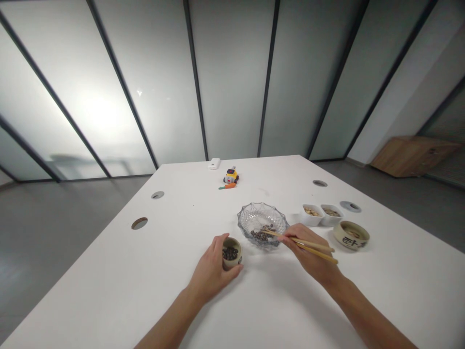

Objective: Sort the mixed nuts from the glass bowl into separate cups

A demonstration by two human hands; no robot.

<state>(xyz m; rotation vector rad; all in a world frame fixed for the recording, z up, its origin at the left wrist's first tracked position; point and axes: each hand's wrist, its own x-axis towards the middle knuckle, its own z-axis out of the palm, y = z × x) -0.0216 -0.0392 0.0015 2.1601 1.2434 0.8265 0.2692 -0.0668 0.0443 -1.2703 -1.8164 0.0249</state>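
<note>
My left hand (214,266) is wrapped round a small beige cup (237,262) on the white table, and dark beans (230,253) lie inside the cup. My right hand (307,247) grips a pair of wooden chopsticks (314,246). The chopstick tips reach into a clear scalloped glass bowl (254,214), among dark beans (261,235) in its lower part. Whether a bean is between the tips is too small to tell. The glass bowl stands just beyond the cup, to its right.
Right of the glass bowl are two white square dishes (311,220) (331,221) with pale pieces, and a beige bowl (350,241) with dark lettering. Farther back lie a yellow toy car (231,175), an orange carrot-shaped item (229,186) and a white case (214,164). The table (181,218) has round holes.
</note>
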